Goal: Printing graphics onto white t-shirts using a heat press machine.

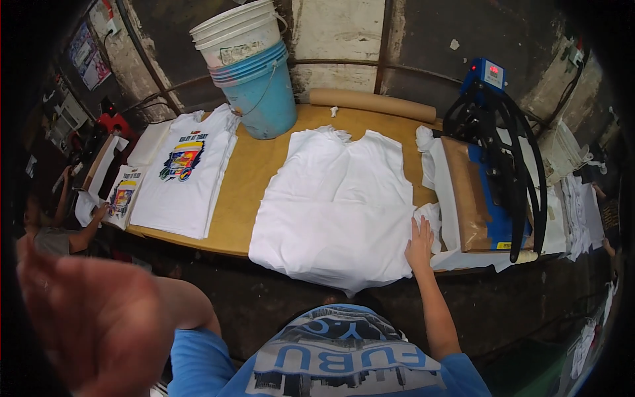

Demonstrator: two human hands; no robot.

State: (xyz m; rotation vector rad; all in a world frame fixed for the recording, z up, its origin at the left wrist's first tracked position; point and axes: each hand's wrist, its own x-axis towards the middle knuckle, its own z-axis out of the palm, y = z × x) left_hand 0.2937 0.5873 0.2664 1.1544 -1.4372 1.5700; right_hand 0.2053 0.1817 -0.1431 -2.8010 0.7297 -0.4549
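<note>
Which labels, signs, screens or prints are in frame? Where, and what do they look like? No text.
Control screen: top of the blue heat press, right; small box, red glow.
Wall poster: upper left; rectangular, pink and blue.
Bucket label: on the white bucket, top centre; pale rectangle.
Printed shirt: left on the table; multicoloured chest graphic.
Smaller print: far left, by another person's hand; similar colours.

Left hand raised, right hand flat

The right hand (419, 243) lies open, palm down, fingers spread, arm extended, on the white shirt stack (337, 198); the left hand (86, 317), blurred, is lifted well left of it.
</note>
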